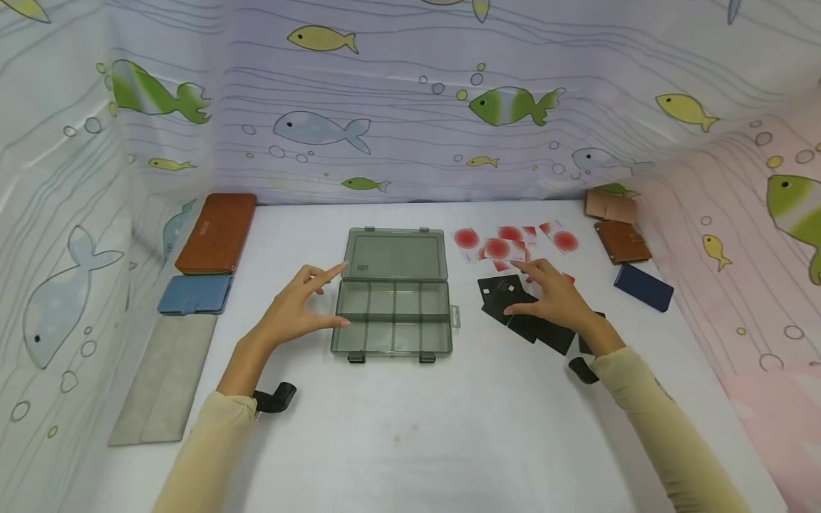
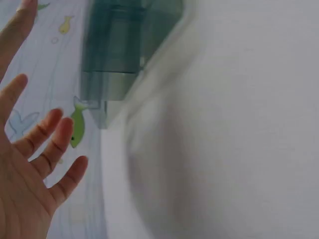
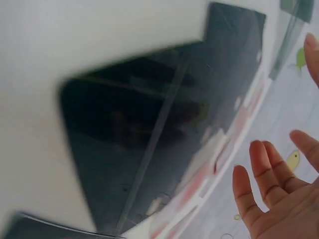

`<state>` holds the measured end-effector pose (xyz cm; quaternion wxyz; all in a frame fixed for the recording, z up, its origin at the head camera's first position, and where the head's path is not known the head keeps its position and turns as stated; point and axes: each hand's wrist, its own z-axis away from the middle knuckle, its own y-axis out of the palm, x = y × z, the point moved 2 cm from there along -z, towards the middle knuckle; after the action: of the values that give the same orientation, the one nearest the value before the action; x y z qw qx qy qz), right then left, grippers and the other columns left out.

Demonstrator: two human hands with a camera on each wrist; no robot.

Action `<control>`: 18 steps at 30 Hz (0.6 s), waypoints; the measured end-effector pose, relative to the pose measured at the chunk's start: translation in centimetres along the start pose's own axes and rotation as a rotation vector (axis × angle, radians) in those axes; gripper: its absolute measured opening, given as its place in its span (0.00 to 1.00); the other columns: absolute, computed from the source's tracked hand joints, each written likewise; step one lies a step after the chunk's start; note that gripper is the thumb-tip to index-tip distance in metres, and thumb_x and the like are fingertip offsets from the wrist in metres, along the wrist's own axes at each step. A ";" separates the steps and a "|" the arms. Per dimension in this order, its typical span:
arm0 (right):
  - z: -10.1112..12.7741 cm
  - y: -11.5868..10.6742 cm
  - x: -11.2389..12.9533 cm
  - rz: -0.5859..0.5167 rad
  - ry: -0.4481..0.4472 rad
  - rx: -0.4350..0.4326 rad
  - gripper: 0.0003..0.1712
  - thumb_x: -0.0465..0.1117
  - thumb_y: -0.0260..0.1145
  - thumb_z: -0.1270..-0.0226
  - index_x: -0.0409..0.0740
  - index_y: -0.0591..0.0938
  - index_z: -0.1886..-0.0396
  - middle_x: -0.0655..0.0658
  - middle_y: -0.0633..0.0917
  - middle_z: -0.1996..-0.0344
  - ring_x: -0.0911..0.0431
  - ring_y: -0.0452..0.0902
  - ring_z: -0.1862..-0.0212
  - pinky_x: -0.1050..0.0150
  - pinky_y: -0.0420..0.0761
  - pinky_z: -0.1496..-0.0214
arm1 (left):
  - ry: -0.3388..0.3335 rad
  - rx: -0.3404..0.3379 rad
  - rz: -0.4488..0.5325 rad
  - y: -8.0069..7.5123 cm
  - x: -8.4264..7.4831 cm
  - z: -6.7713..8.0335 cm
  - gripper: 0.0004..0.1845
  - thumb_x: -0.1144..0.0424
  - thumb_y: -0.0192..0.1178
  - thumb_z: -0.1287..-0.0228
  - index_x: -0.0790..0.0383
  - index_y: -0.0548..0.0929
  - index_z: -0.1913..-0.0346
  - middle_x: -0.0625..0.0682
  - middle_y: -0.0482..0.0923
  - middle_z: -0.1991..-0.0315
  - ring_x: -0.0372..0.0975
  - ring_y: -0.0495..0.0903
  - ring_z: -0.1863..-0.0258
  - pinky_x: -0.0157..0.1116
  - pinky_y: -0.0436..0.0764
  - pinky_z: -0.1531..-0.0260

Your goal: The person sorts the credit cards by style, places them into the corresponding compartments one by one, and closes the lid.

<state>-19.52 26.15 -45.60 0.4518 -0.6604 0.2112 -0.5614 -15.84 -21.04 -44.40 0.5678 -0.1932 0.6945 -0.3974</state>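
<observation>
A green translucent divided box [image 1: 395, 255] stands in the middle of the table, its lid folded back and its compartments [image 1: 393, 335] bare. My left hand [image 1: 288, 308] hovers at the box's left side, thumb and forefinger spread; whether it touches the edge I cannot tell. In the left wrist view, that hand [image 2: 27, 179] holds nothing. Over several overlapping black cards [image 1: 526, 324] is my right hand [image 1: 556, 303], fingers loosely bent. The right wrist view shows this hand [image 3: 284, 204] with nothing in it, beside the black cards [image 3: 129, 124]. Red-and-white cards [image 1: 498, 248] lie behind them.
Along the left edge lie a brown wallet [image 1: 217, 231], a blue wallet [image 1: 195, 294] and a grey flat case [image 1: 165, 377]. At right are a tan wallet [image 1: 611, 206], a small brown wallet [image 1: 622, 241] and a navy case [image 1: 644, 287]. Fish-print curtains [image 1: 410, 92] enclose the table.
</observation>
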 end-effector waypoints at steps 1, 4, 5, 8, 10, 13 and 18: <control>0.2 0.2 -0.1 0.002 -0.007 0.007 0.56 0.60 0.81 0.55 0.49 0.68 0.26 0.37 0.73 0.44 0.45 0.74 0.48 0.45 0.78 0.53 | -0.009 0.014 0.017 0.3 0.3 0.2 0.53 0.41 0.78 0.56 0.32 0.62 0.25 0.54 0.67 0.46 0.45 0.71 0.55 0.41 0.66 0.64; 0.5 0.5 -0.4 0.018 -0.033 0.028 0.53 0.58 0.82 0.55 0.47 0.72 0.29 0.39 0.74 0.49 0.47 0.74 0.52 0.53 0.76 0.58 | -0.026 0.053 0.072 1.1 1.2 0.9 0.51 0.45 0.79 0.56 0.36 0.65 0.26 0.54 0.68 0.48 0.44 0.69 0.58 0.42 0.66 0.62; 0.5 0.6 -0.6 0.027 -0.041 0.036 0.51 0.57 0.82 0.54 0.46 0.73 0.30 0.39 0.74 0.50 0.47 0.74 0.53 0.54 0.76 0.59 | -0.028 0.066 0.095 1.3 1.5 1.0 0.50 0.47 0.79 0.55 0.38 0.66 0.26 0.55 0.68 0.49 0.44 0.68 0.59 0.42 0.66 0.61; 0.4 0.7 -0.9 0.042 -0.062 0.059 0.47 0.54 0.81 0.52 0.45 0.75 0.32 0.39 0.74 0.52 0.48 0.74 0.54 0.55 0.76 0.59 | -0.041 0.104 0.164 1.8 2.4 1.4 0.50 0.51 0.80 0.55 0.42 0.68 0.26 0.56 0.67 0.51 0.44 0.64 0.60 0.43 0.66 0.57; 0.3 0.7 -1.1 0.035 -0.064 0.067 0.45 0.53 0.81 0.51 0.44 0.76 0.33 0.39 0.74 0.53 0.47 0.75 0.54 0.54 0.77 0.57 | -0.051 0.127 0.200 2.0 2.8 1.6 0.49 0.53 0.80 0.54 0.43 0.68 0.26 0.57 0.66 0.51 0.44 0.62 0.60 0.43 0.65 0.56; 0.1 0.7 -1.1 0.021 -0.038 0.073 0.44 0.54 0.81 0.51 0.42 0.77 0.35 0.39 0.75 0.53 0.47 0.77 0.55 0.53 0.78 0.57 | -0.059 0.149 0.227 2.3 3.3 1.7 0.50 0.53 0.79 0.53 0.44 0.67 0.25 0.57 0.66 0.51 0.44 0.60 0.60 0.43 0.64 0.57; -0.5 1.2 -1.0 0.076 0.019 0.095 0.48 0.58 0.81 0.54 0.40 0.77 0.35 0.39 0.75 0.52 0.49 0.74 0.57 0.58 0.76 0.61 | -0.050 0.146 0.228 2.8 3.6 1.8 0.51 0.53 0.79 0.54 0.42 0.65 0.25 0.55 0.66 0.52 0.42 0.60 0.61 0.42 0.63 0.59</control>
<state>-20.00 26.11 -47.16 0.5014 -0.6244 0.2135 -0.5595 -14.66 -22.47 -48.93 0.6389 -0.0812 0.6669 -0.3749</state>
